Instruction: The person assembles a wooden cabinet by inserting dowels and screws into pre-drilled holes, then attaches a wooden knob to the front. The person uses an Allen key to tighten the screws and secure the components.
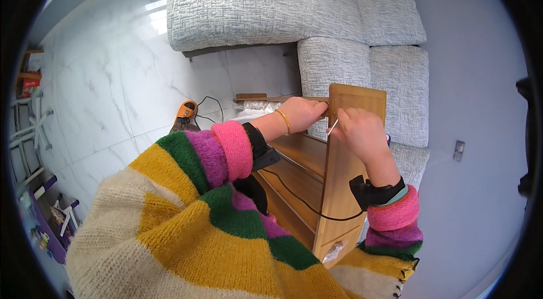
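Note:
A wooden furniture frame stands in front of me, with an upright wooden side panel [345, 174] and several wooden shelf boards [294, 185] joining it from the left. My left hand [301, 114] is closed at the panel's edge, its fingers on the end of a narrow wooden rail [277, 98]. The fingertips partly hide where rail and panel meet. Over the panel's upper part, my right hand [362, 130] pinches a thin white stick [332, 127], which slants down from its fingers. The stick's upper end is hidden in the grip.
A grey patterned sofa [260, 5] fills the far side and right. Crumpled white wrapping [257, 108] lies below the rail. An orange-and-dark shoe-like thing [185, 110] is beside a black cord [212, 108] on the marble-look floor [107, 84]. White metal frames [35, 123] stand far left.

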`<state>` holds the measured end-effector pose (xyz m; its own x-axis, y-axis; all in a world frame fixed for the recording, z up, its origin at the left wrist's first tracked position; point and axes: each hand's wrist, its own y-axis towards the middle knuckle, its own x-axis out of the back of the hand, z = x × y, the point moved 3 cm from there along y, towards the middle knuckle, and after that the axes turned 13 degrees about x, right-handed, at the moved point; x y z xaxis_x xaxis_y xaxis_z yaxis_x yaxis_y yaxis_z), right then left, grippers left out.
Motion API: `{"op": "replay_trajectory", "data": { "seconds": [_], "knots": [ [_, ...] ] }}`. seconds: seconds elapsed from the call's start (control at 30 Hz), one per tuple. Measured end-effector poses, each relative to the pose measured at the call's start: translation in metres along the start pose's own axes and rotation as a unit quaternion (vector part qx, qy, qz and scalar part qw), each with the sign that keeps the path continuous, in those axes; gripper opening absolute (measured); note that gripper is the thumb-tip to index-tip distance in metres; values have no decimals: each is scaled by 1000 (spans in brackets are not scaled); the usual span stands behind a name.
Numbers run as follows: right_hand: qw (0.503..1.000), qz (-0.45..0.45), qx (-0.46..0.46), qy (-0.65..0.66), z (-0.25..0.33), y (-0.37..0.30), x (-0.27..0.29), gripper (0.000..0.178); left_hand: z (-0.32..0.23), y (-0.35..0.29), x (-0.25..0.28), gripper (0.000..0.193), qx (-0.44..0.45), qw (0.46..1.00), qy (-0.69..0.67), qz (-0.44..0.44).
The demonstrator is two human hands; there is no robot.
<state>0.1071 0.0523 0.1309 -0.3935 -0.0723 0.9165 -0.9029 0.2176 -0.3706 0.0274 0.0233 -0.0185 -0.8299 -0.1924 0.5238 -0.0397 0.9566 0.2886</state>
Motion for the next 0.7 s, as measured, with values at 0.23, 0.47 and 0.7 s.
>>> {"op": "replay_trajectory", "data": {
  "seconds": [0.23, 0.47, 0.7],
  "knots": [
    [995, -21, -96, 13, -13, 20, -18, 35, 1, -2, -4, 19, -15, 998, -29, -46],
    [681, -14, -408, 608, -39, -1, -50, 38, 3, -3, -11, 20, -11, 999, -22, -29],
    [982, -162, -57, 81, -28, 5, -6, 34, 4, 0, -8, 20, -24, 999, -13, -19]
  ]
}}
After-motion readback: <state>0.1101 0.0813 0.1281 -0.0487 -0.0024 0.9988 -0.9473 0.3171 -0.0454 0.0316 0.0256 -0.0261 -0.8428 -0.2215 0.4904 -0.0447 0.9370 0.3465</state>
